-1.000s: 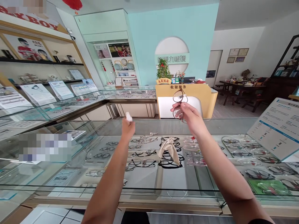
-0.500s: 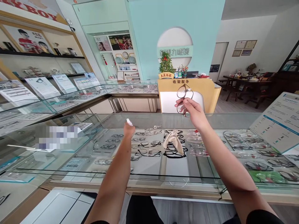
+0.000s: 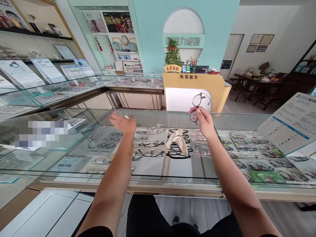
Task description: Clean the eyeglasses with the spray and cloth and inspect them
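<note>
In my right hand is a pair of eyeglasses with a thin brownish frame, held upright above the glass counter. My fingers grip it near the middle and lower lens. My left hand is over the counter's far side, fingers stretched out and apart. Just behind it shows the tip of a small white object; the rest is hidden by the hand. Between my arms, a crumpled cream cloth lies on the glass countertop, above rows of displayed frames.
A blurred-out leaflet lies on the left of the counter, and a printed sign stands at the right. Ahead is a yellow and white cashier desk with a plant. Further glass showcases run along the left and back.
My left hand has opened from its grip on the small white object, which now shows behind it. The eyeglasses have tilted slightly in my right hand. The view has tipped downward.
</note>
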Demonstrator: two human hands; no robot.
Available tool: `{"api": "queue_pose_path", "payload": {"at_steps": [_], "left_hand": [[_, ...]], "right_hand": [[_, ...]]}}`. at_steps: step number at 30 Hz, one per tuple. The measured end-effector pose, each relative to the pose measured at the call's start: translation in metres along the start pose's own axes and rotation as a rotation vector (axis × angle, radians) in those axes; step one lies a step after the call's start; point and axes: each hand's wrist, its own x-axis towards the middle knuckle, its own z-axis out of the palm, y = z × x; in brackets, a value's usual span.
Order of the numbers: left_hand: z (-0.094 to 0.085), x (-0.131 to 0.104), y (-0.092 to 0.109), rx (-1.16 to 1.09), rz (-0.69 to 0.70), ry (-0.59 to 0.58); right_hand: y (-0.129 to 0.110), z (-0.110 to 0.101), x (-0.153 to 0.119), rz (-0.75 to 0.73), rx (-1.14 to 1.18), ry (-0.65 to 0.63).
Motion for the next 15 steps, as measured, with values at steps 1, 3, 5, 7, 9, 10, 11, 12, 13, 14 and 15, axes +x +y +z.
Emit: {"api": "queue_pose_path", "payload": {"at_steps": [1, 3, 5, 7, 9, 10, 11, 12, 13, 14, 15], "left_hand": [[-0.002, -0.009, 0.013, -0.018, 0.044, -0.011], [-0.004, -0.031, 0.038, -0.086, 0.211, -0.249], [-0.004, -0.059, 0.056, -0.097, 0.375, -0.581], [-0.002, -0.085, 0.065, -0.032, 0.511, -0.795], [0.001, -0.106, 0.068, 0.025, 0.606, -0.898], [0.002, -0.114, 0.068, 0.047, 0.635, -0.928], [0.004, -0.120, 0.068, 0.064, 0.651, -0.951], [0.006, -0.125, 0.067, 0.081, 0.659, -0.974], [0.007, -0.128, 0.067, 0.095, 0.660, -0.996], [0.009, -0.131, 0.066, 0.093, 0.649, -1.014], [0.010, -0.132, 0.066, 0.062, 0.611, -1.025]], "right_hand": [[0.004, 0.000, 0.000, 0.002, -0.010, 0.009], [0.010, 0.000, 0.001, 0.009, -0.024, 0.024], [0.016, 0.001, 0.001, 0.014, -0.041, 0.023], [0.022, 0.002, 0.001, 0.015, -0.064, 0.010], [0.027, 0.004, -0.001, 0.017, -0.090, -0.005], [0.029, 0.005, -0.002, 0.015, -0.101, -0.012], [0.030, 0.007, -0.002, 0.013, -0.110, -0.017], [0.031, 0.008, -0.002, 0.010, -0.118, -0.022], [0.031, 0.009, -0.003, 0.008, -0.125, -0.028], [0.031, 0.010, -0.003, 0.007, -0.131, -0.033], [0.031, 0.011, -0.003, 0.006, -0.137, -0.035]]}}
